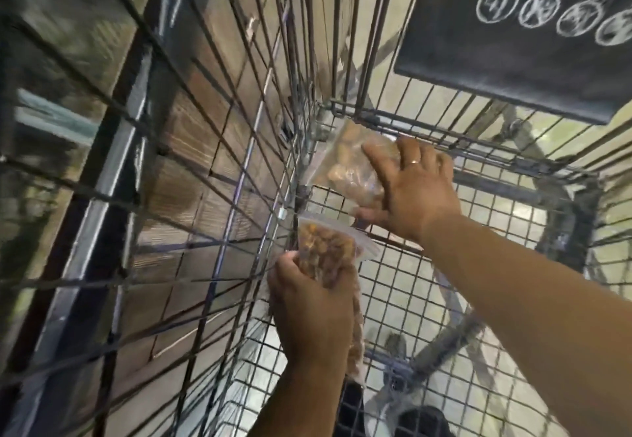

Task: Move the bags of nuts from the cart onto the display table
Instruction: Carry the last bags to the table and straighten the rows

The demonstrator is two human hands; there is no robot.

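Both my hands are down inside a wire shopping cart (403, 286). My left hand (311, 306) grips a clear bag of orange-brown nuts (325, 248) near the cart's left wall. Just beyond it, my right hand (413, 186) closes over a second clear bag of paler nuts (349, 166) lying in the far left corner of the basket; thumb under it, fingers on top. The display table is not clearly in view.
The cart's wire side (205, 163) rises at the left, with dark wooden panelling (191, 121) behind it. A black flap with white circular symbols (533, 26) hangs at the top right. A pale floor shows through the mesh bottom.
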